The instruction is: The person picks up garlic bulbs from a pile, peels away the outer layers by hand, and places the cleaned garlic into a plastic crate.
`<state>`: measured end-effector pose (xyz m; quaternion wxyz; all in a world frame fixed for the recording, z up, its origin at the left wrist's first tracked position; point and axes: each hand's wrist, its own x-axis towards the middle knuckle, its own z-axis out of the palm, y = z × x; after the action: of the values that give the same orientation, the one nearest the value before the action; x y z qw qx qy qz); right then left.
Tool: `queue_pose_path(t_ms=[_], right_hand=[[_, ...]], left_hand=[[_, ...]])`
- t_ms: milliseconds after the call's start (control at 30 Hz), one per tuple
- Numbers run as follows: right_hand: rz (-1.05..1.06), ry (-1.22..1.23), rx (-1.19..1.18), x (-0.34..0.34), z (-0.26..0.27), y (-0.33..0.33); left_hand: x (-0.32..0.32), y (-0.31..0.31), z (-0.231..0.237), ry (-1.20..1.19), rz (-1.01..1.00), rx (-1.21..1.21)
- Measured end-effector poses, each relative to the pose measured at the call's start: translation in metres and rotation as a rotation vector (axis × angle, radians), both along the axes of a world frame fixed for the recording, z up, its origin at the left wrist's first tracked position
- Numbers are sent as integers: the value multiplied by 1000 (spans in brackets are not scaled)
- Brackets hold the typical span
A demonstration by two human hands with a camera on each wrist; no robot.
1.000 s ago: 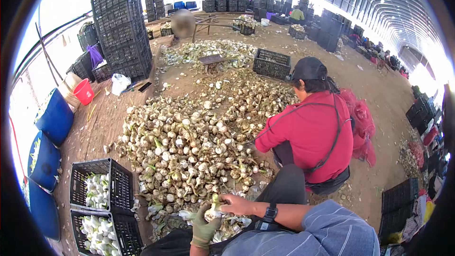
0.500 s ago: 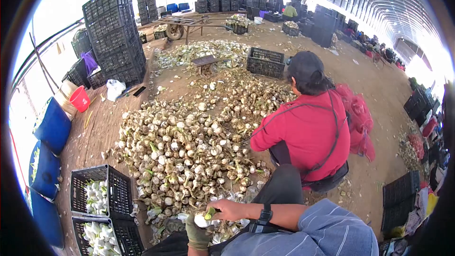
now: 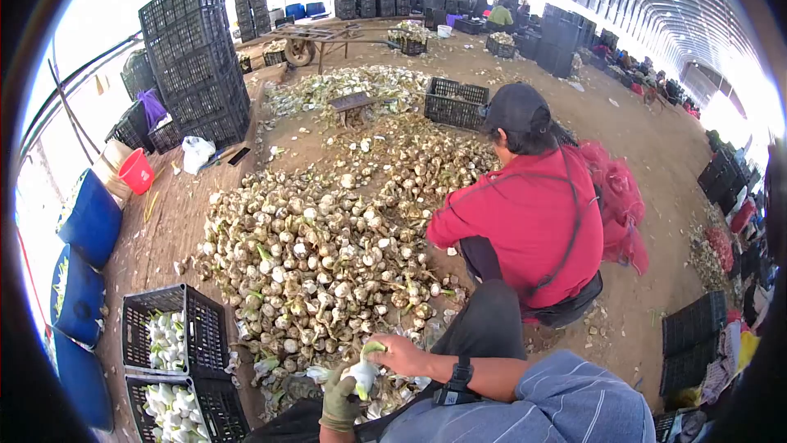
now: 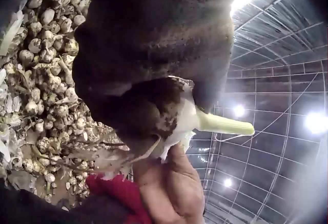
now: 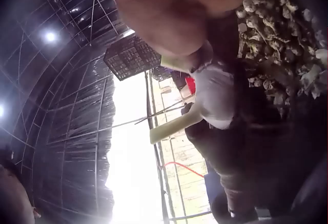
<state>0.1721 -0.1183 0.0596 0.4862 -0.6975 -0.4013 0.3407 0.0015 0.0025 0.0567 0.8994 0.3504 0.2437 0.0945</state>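
Note:
My gloved left hand (image 3: 338, 404) holds a garlic bulb (image 3: 362, 375) low in the head view. Just to its right, my bare right hand (image 3: 400, 354) pinches the bulb's greenish outer skin (image 3: 374, 347) between thumb and fingers. In the left wrist view the bulb (image 4: 179, 116) has soil-stained skin on one side and white flesh on the other, its cut pale-green stem (image 4: 225, 124) sticking out. Loose strips of skin hang beside the right thumb. Seen from the right wrist, the white bulb (image 5: 216, 98) sits between both hands, with the glove in dark shadow.
A big heap of unpeeled garlic (image 3: 316, 271) lies ahead. Two black crates (image 3: 205, 336) of clean white bulbs stand at left, near blue barrels (image 3: 78, 295). A person in a red top (image 3: 529, 230) squats close at right. Tall stacked crates (image 3: 193, 58) rise behind.
Between my hands the garlic bulb has turned, its green stem now pointing downward. My right hand has drawn skin upward from it. The person in red leans slightly further left.

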Motion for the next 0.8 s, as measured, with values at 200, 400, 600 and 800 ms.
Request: queue_pose_path(t_ms=[200, 400, 600, 800], right_hand=[[-225, 236, 104, 21, -26, 5], [-442, 304, 127, 61, 12, 3], [208, -394, -268, 42, -6, -13], [195, -232, 25, -1, 53, 16]], left_hand=[[-6, -1, 12, 32, 38, 20], [-16, 3, -19, -36, 15, 169], [-11, 1, 6, -4, 240, -169], [-3, 7, -24, -117, 161, -75]])
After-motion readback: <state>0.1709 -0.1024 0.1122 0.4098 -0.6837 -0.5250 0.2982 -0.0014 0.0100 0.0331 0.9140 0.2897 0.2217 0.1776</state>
